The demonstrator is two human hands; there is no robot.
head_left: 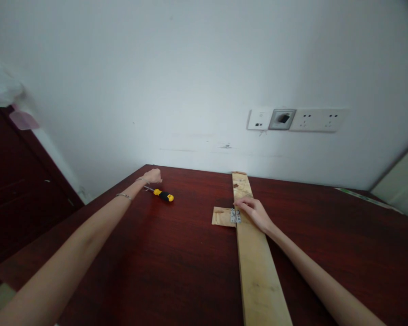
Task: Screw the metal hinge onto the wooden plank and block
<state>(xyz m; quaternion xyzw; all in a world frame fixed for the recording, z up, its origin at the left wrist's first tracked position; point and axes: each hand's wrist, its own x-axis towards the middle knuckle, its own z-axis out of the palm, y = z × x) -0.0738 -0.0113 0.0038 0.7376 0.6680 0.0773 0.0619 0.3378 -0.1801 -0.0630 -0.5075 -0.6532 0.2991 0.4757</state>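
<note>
A long pale wooden plank (258, 262) lies on the dark red tabletop, running away from me to the wall. A short wooden block (221, 216) sits against its left side. A metal hinge (235, 216) spans the joint between the two. My right hand (255, 212) rests on the plank just above the hinge, fingertips drawn together; whatever is in them is too small to make out. Far to the left, my left hand (153, 175) is closed near the table's back corner, its contents hidden. Close below it lies a screwdriver (163, 195) with a yellow and black handle.
A white wall (190, 90) rises behind the table (190, 267). Sockets (314, 120) and a switch plate are set in it at the right. A flat printed strip (363, 198) lies at the back right. A dark red door (20, 176) stands at the left.
</note>
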